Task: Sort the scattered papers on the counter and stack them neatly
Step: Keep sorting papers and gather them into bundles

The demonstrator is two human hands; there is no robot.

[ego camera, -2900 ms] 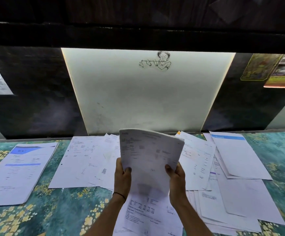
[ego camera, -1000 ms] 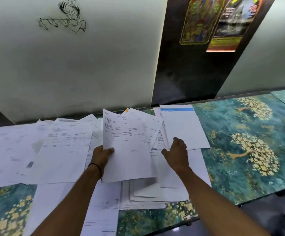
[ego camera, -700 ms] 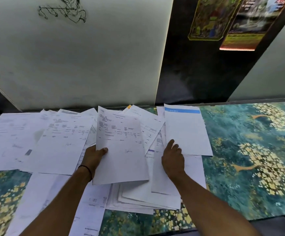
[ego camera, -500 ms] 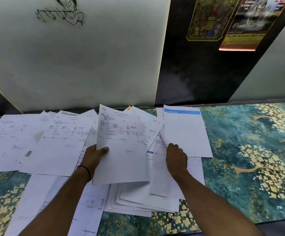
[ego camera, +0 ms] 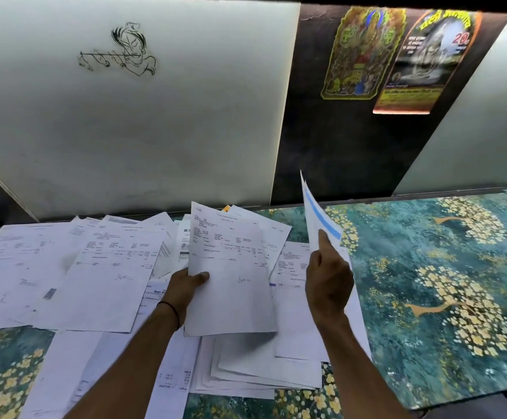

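Many white printed papers (ego camera: pixel 71 273) lie scattered and overlapping across the counter (ego camera: pixel 427 282). My left hand (ego camera: pixel 184 287) grips a thin bundle of printed sheets (ego camera: pixel 231 282) by its left edge, thumb on top, held just above the pile. My right hand (ego camera: pixel 328 282) holds a sheet with a blue header band (ego camera: pixel 318 219), lifted and tilted nearly on edge, with the forefinger stretched up along it. More sheets (ego camera: pixel 261 370) lie fanned out under both forearms.
The counter has a teal surface with yellow flower trees; its right half (ego camera: pixel 442 313) carries no papers. A white panel (ego camera: pixel 155 116) and a dark wall with two posters (ego camera: pixel 364 52) stand right behind the counter. The front edge runs at lower right.
My right hand has picked the blue-header sheet up off the counter and raised it on edge. My left hand keeps the same bundle in about the same place.
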